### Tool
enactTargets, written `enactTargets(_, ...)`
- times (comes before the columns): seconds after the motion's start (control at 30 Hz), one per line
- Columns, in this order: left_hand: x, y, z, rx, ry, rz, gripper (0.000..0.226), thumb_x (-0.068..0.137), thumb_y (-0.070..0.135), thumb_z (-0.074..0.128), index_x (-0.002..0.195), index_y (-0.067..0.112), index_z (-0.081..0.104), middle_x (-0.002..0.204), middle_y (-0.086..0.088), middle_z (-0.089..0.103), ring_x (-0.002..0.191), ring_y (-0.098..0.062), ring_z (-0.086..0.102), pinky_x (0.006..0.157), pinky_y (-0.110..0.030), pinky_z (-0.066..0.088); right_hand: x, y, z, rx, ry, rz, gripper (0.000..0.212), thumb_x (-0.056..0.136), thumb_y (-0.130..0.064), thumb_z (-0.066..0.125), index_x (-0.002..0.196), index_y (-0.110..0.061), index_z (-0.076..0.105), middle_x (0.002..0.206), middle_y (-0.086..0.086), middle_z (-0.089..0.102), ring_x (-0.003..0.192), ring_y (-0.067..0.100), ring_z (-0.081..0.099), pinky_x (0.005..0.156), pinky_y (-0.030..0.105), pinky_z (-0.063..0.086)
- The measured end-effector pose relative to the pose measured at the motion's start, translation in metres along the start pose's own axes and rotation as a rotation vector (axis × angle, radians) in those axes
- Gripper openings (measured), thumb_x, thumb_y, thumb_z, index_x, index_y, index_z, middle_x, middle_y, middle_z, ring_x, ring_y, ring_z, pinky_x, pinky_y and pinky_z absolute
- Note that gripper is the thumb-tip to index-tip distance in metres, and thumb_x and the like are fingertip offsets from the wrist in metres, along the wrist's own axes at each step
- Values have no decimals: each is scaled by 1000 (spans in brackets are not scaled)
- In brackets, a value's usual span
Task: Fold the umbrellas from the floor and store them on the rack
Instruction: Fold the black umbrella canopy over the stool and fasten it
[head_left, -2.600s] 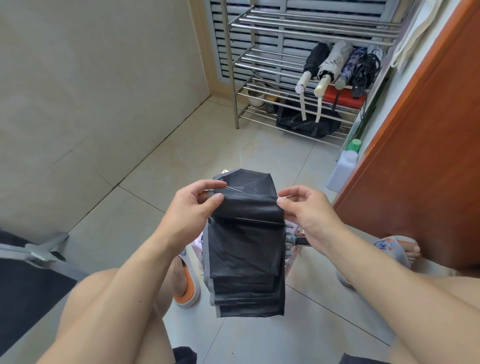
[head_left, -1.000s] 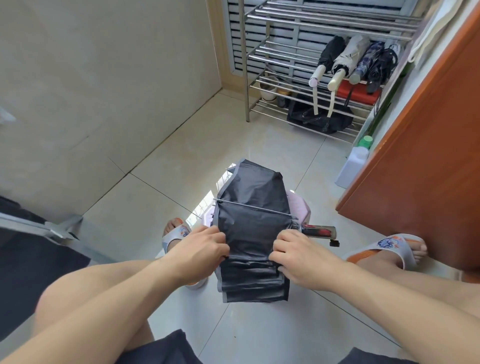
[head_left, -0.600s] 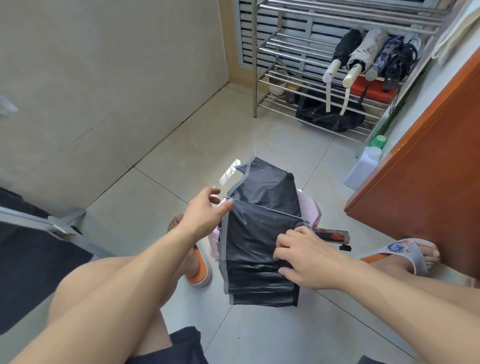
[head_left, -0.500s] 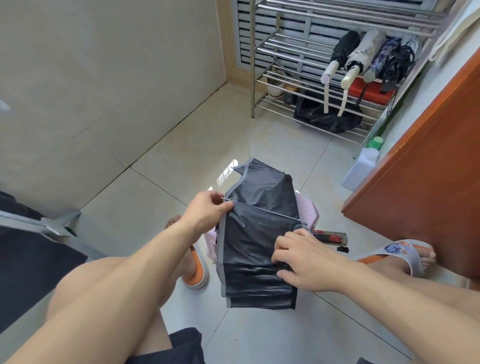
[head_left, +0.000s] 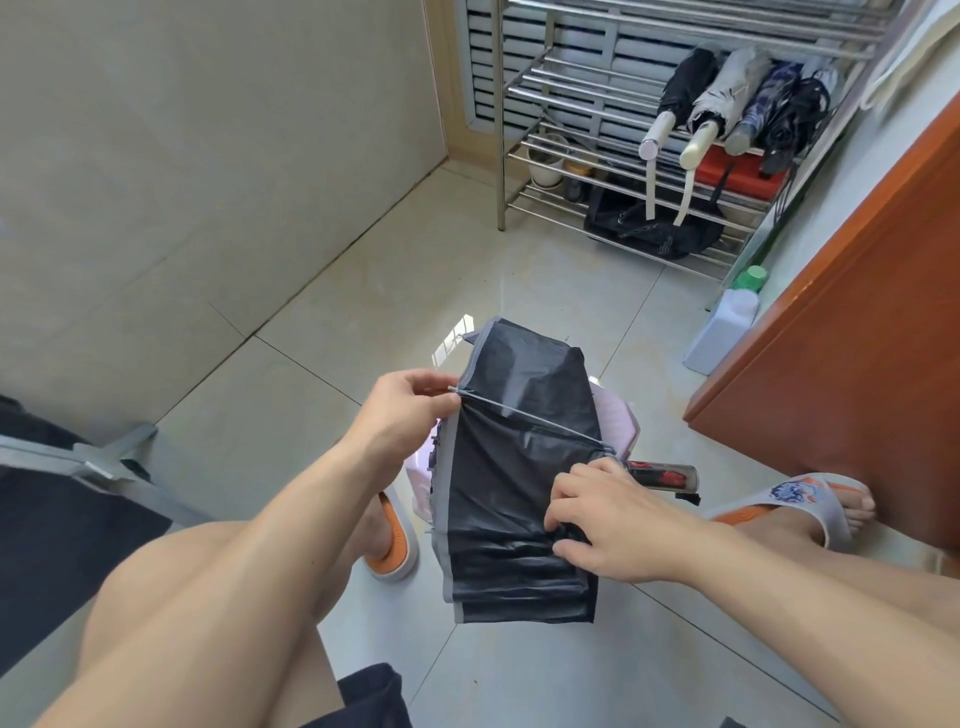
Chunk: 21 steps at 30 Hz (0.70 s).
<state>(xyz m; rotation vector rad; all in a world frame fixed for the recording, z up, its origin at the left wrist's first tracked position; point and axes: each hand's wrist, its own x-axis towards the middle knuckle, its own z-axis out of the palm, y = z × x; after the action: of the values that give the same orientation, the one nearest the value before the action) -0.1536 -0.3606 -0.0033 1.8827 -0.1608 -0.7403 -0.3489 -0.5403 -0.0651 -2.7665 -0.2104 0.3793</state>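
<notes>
A black umbrella (head_left: 509, 467) with a grey hem hangs in flat pleats between my knees, its dark handle (head_left: 662, 475) pointing right. My left hand (head_left: 400, 410) pinches the tip of a thin metal rib at the canopy's upper left edge. My right hand (head_left: 610, 525) grips the gathered fabric on the right side, just below the handle. A pink umbrella (head_left: 615, 426) lies partly hidden beneath the black one. At the back stands a steel rack (head_left: 566, 98), with several folded umbrellas (head_left: 727, 104) lying on its middle shelf.
A white bottle with a green cap (head_left: 724, 327) stands by the orange-brown door (head_left: 857, 364) on the right. A black bag (head_left: 649, 228) and pots sit on the rack's low shelves. A grey folding frame (head_left: 93, 467) lies at the left. My sandalled feet (head_left: 800, 504) flank the umbrella.
My left hand left the lower canopy, rose to the upper left edge and took the rib tip. My right hand stayed gripping the fabric near the handle.
</notes>
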Motion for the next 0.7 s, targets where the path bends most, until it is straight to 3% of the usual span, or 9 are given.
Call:
enactTargets(0.17, -1, 0, -1, -51, 11, -41, 22, 102, 13, 55, 97, 13, 77, 98, -14, 77, 85, -20, 65, 76, -29, 46, 1, 0, -2, 16, -2, 1, 33, 96, -52, 45, 113, -35, 68, 103, -17, 51, 104, 7, 43, 107, 31, 27)
enactTargets(0.3, -4, -1, -1, 11, 24, 6, 15, 99, 15, 63, 90, 13, 75, 89, -10, 74, 79, -16, 65, 69, -21, 47, 5, 0, -5, 17, -21, 9, 31, 96, -51, 45, 109, -35, 68, 100, -16, 55, 99, 5, 43, 103, 30, 28)
enactTargets(0.37, -4, -2, -1, 28, 49, 31, 14, 99, 12, 64, 89, 13, 73, 87, -8, 74, 77, -15, 65, 61, -13, 47, 8, -1, -8, 76, 1, 31, 28, 95, -48, 45, 98, -34, 69, 94, -16, 59, 93, 4, 50, 98, 29, 35)
enactTargets(0.43, -4, -1, 0, 36, 58, 43, 16, 100, 9, 63, 89, 14, 73, 84, -5, 72, 73, -12, 63, 58, -9, 45, 14, 1, -12, 248, 158, 168, 23, 94, -40, 49, 84, -28, 65, 86, -14, 60, 88, 6, 55, 88, 31, 45)
enactTargets(0.53, -4, 0, 0, 59, 57, 52, 15, 100, 8, 63, 92, 13, 74, 80, -2, 70, 63, -2, 61, 57, -7, 43, 26, 16, -23, 376, 506, 427, 15, 96, -22, 57, 83, -23, 65, 88, -9, 63, 95, 14, 56, 79, 27, 37)
enactTargets(0.6, -5, 0, -1, 67, 64, 51, 14, 99, 9, 63, 93, 12, 75, 79, -1, 70, 61, 0, 60, 57, -7, 44, 37, 32, -34, 448, 547, 628, 11, 96, -19, 56, 97, -21, 67, 100, -4, 65, 95, 17, 57, 78, 28, 36)
enactTargets(0.7, -5, -1, -1, 97, 72, 50, 18, 99, 20, 63, 90, 11, 75, 79, 1, 70, 70, -7, 60, 61, -12, 46, 61, 67, -40, 706, 483, 898, 21, 97, -21, 56, 115, -20, 65, 120, -1, 64, 113, 22, 59, 97, 33, 45)
